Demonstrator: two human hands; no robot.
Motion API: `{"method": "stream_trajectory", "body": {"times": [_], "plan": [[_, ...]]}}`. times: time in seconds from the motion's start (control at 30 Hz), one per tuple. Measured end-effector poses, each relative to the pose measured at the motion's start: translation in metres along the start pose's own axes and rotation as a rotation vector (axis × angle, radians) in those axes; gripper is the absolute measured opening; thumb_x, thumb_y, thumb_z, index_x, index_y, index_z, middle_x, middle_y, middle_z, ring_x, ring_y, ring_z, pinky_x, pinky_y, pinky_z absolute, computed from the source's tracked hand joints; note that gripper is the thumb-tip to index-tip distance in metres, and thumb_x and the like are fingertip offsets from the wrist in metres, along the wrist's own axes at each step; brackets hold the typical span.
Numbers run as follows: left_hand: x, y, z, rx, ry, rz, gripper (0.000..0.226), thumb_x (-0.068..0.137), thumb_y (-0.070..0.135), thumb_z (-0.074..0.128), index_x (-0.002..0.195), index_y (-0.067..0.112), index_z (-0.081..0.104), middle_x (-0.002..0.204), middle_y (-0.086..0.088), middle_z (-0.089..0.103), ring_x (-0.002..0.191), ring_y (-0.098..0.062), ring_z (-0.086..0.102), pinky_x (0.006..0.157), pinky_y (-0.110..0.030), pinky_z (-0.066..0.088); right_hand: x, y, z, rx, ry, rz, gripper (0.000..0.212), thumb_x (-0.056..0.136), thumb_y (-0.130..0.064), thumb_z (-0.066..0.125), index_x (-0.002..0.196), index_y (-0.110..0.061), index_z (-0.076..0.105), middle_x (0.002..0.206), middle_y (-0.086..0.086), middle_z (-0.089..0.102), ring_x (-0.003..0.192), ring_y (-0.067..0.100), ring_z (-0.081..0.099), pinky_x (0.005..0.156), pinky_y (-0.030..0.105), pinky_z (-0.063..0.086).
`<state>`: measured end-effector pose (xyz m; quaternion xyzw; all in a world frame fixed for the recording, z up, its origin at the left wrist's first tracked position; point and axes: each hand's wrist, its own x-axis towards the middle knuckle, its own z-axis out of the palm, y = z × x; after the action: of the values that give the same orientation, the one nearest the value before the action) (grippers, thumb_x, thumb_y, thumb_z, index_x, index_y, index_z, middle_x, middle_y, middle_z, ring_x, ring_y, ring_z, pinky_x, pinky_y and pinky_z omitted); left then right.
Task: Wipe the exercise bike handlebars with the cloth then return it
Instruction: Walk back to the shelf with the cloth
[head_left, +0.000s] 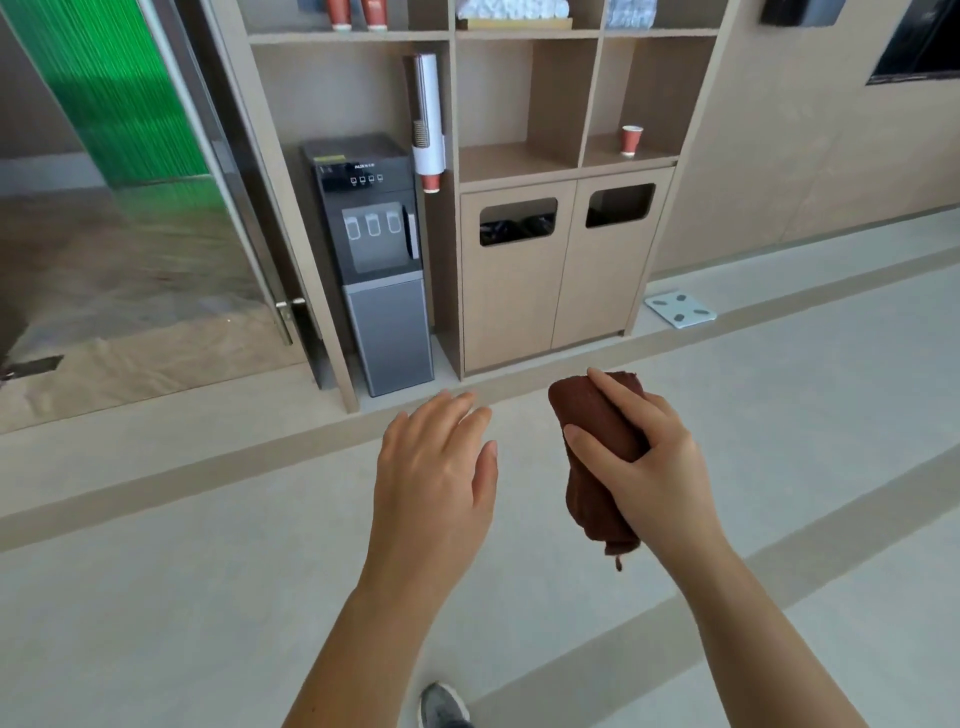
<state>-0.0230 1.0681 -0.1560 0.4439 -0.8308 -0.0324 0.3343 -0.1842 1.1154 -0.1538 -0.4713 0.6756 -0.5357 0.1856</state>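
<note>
A brown cloth (592, 457), bunched into a roll, is gripped by my right hand (644, 457), with thumb and fingers curled round its upper half and its lower end hanging free. My left hand (434, 467) hovers to the left of it, palm down, fingers straight and spread, holding nothing. Both hands are held out over the floor in front of a wooden shelf unit (524, 171). No exercise bike or handlebars are in view.
A grey water dispenser (374, 260) stands in the unit's left bay with a cup holder (428, 124) beside it. Two bin doors (556, 270) sit to the right. A paper cup (631, 140) stands on a shelf. A bathroom scale (680, 309) lies on the floor. A glass door (130, 208) is at left.
</note>
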Motion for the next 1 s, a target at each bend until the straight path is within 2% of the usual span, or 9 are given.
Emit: {"method": "stream_trajectory", "body": {"times": [0.17,0.3,0.47,0.7,0.83,1.0], "plan": [[0.11,-0.072,0.021,0.003,0.033,-0.003,0.025,0.085,0.016,0.056,0.105,0.004,0.067,0.113,-0.014,0.066,0.109,-0.033,0.059,0.094,-0.056,0.042,0.127,-0.018,0.073,0.004,-0.058,-0.053,0.048,0.077,-0.023,0.07,0.119,-0.042,0.056,0.109,-0.008,0.055,0.086,-0.013,0.053,0.065,-0.002,0.039],[0.181,-0.117,0.042,0.036,0.064,-0.006,0.027,0.078,0.008,0.067,0.104,0.005,0.067,0.112,-0.013,0.066,0.108,-0.032,0.059,0.093,-0.057,0.04,0.203,-0.016,0.119,0.023,-0.086,-0.071,0.049,0.076,-0.024,0.07,0.119,-0.043,0.056,0.109,-0.01,0.054,0.087,-0.014,0.053,0.064,-0.002,0.039],[0.257,-0.16,0.077,0.071,0.04,-0.021,0.028,0.075,0.01,0.071,0.103,0.006,0.068,0.11,-0.012,0.068,0.106,-0.032,0.061,0.091,-0.056,0.041,0.291,-0.001,0.157,0.035,-0.124,-0.064,0.049,0.076,-0.026,0.07,0.117,-0.048,0.054,0.109,-0.016,0.053,0.088,-0.008,0.055,0.071,0.009,0.049],[0.389,-0.215,0.148,0.097,0.096,0.006,0.027,0.077,0.008,0.069,0.104,0.004,0.067,0.111,-0.012,0.066,0.107,-0.031,0.06,0.09,-0.057,0.045,0.449,0.032,0.201,0.037,-0.109,-0.133,0.051,0.077,-0.023,0.07,0.123,-0.039,0.054,0.114,-0.007,0.054,0.095,-0.009,0.052,0.069,-0.004,0.038],[0.469,-0.238,0.178,0.142,0.105,-0.03,0.027,0.077,0.008,0.07,0.103,0.005,0.067,0.109,-0.012,0.067,0.106,-0.03,0.06,0.092,-0.052,0.043,0.544,0.038,0.223,0.029,-0.15,-0.16,0.051,0.078,-0.024,0.07,0.125,-0.037,0.054,0.117,-0.004,0.055,0.092,-0.003,0.053,0.069,-0.005,0.036],[0.542,-0.278,0.193,0.207,0.132,-0.092,0.026,0.077,0.008,0.069,0.103,0.005,0.068,0.109,-0.013,0.068,0.107,-0.031,0.06,0.089,-0.058,0.046,0.645,0.023,0.261,0.065,-0.209,-0.227,0.052,0.077,-0.028,0.07,0.124,-0.041,0.052,0.116,-0.005,0.053,0.095,-0.001,0.053,0.071,0.0,0.041]]}}
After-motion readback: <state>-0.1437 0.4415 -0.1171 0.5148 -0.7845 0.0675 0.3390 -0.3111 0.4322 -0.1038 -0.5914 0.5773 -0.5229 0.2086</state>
